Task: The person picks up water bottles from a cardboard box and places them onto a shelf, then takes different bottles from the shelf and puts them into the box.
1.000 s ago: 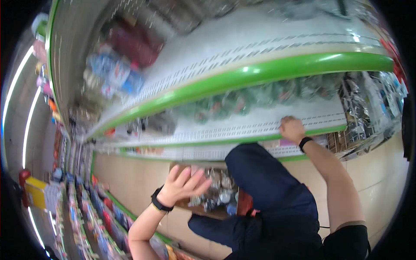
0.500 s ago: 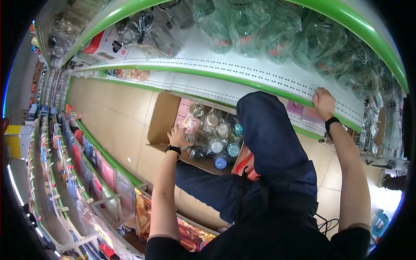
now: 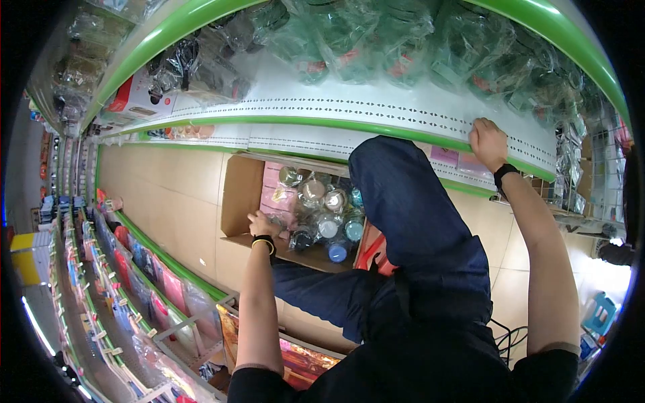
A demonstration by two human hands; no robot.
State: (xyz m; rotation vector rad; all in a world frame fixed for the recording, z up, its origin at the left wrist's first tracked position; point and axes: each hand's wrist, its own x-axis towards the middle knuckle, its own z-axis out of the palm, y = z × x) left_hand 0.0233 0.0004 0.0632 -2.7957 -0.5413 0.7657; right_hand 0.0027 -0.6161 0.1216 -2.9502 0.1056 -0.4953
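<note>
An open cardboard box [image 3: 242,195] stands on the floor between my legs and the shelf. In it are several plastic-wrapped bottles [image 3: 327,227] with lids of pale, blue and teal colours, upright beside pink packaging [image 3: 275,195]. At the box's near-left side, my left hand [image 3: 263,226] has its fingers curled at a clear plastic-wrapped bottle [image 3: 275,220], partly hidden by the hand. My right hand [image 3: 489,144] is closed over the green front edge of the white shelf [image 3: 376,111].
Large greenish wrapped glass jars [image 3: 403,47] line the shelf above. A red-and-white carton [image 3: 142,99] sits at its left. Behind the box's right end lies a red item [image 3: 373,252]. Racks of packaged goods [image 3: 161,275] run along the left, across the tiled floor [image 3: 161,178].
My left hand has gone from spread fingers over the bottles to curled fingers nearer the box's left side. The view has shifted slightly; my right hand stays on the shelf edge.
</note>
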